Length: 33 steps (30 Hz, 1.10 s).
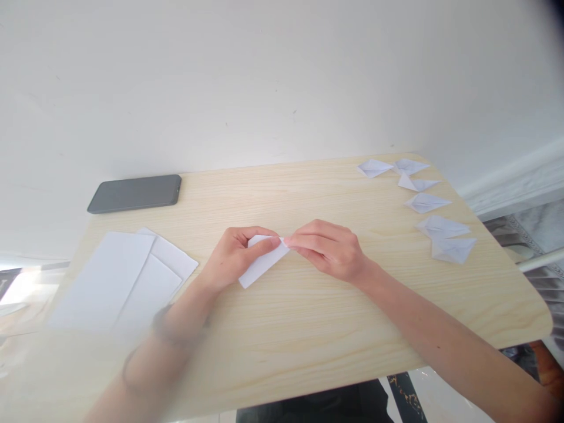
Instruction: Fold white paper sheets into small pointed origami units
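A small folded white paper (258, 270) is held just over the middle of the wooden table (282, 329). My left hand (235, 252) grips it, thumb on top and fingers behind. The fingertips of my right hand (328, 247) pinch its narrow right-hand tip, close beside my left thumb. The paper slants, its wider end pointing down toward the left. Part of it is hidden behind my left thumb and fingers.
White paper sheets (106, 270) overlap on the left. A dark phone (136, 194) lies at the back left. Several folded paper pieces, one of them a pointed paper shape (427, 202), line the right side. A white wall (273, 88) stands behind the table.
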{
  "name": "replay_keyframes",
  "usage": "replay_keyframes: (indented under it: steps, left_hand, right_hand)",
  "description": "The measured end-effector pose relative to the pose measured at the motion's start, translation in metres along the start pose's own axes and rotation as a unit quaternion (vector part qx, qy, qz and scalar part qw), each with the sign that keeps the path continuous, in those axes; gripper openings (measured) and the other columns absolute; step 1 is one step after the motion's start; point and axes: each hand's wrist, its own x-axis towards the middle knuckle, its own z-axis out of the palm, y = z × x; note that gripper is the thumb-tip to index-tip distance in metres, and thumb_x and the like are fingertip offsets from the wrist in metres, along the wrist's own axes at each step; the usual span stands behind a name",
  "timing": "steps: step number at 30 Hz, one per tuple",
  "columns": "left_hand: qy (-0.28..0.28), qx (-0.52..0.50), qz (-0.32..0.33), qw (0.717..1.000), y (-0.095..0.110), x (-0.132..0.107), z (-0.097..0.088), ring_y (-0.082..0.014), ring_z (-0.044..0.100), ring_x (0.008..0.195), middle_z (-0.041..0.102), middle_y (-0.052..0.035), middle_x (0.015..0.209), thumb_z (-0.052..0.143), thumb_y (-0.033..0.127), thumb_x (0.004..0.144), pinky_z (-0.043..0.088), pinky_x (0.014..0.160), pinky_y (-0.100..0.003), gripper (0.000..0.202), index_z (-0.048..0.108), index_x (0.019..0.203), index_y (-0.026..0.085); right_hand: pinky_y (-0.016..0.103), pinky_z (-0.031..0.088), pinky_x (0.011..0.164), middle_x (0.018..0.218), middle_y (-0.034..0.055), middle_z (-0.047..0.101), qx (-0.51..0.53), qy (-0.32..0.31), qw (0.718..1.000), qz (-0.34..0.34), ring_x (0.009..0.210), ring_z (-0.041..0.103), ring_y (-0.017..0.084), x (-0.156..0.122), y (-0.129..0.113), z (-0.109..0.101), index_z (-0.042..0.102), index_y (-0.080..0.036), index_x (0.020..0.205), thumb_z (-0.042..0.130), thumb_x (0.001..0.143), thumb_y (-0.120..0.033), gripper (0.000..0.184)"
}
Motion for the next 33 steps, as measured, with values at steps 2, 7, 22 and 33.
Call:
replay_keyframes:
  steps: [2,7,22,33]
  left_hand:
    - [-0.007,-0.003,-0.015,1.0,-0.001,0.0,-0.001,-0.0052,0.042,0.044,0.056,0.0036,0.055,0.063,0.044,0.075,0.03,0.038,-0.015,0.025,0.07,0.081,0.02]
    - [-0.02,-0.009,-0.001,1.0,-0.001,0.001,-0.001,-0.0057,0.045,0.05,0.059,0.0018,0.062,0.062,0.042,0.077,0.032,0.042,-0.015,0.025,0.07,0.079,0.019]
    - [0.008,0.13,0.063,0.989,-0.004,-0.002,0.012,-0.0099,0.054,0.062,0.067,0.0016,0.075,0.059,0.042,0.079,0.039,0.054,-0.018,0.024,0.068,0.081,0.02]
    - [0.003,0.116,0.059,0.991,-0.002,-0.004,0.012,-0.0089,0.051,0.054,0.065,0.0006,0.069,0.059,0.042,0.078,0.037,0.045,-0.017,0.026,0.068,0.078,0.018]
  right_hand:
    - [0.024,0.051,0.066,0.086,0.0056,0.066,0.0,-0.007,1.0,-0.004,0.077,0.06,0.012,0.0,0.0,0.0,0.063,-0.016,0.099,0.059,0.08,-0.006,0.022]
    - [0.025,0.051,0.068,0.088,0.0051,0.065,0.012,-0.024,1.0,-0.007,0.079,0.059,0.012,-0.002,0.002,-0.001,0.062,-0.017,0.101,0.056,0.081,-0.005,0.024]
    - [0.029,0.04,0.066,0.063,-0.0017,0.055,0.046,-0.086,0.986,0.137,0.062,0.049,0.011,0.001,0.0,0.003,0.053,-0.017,0.071,0.054,0.078,-0.017,0.007]
    - [0.022,0.036,0.058,0.064,-0.0031,0.047,0.138,-0.168,0.961,0.169,0.06,0.043,0.008,0.003,0.0,0.0,0.048,-0.017,0.069,0.046,0.081,-0.014,0.012]
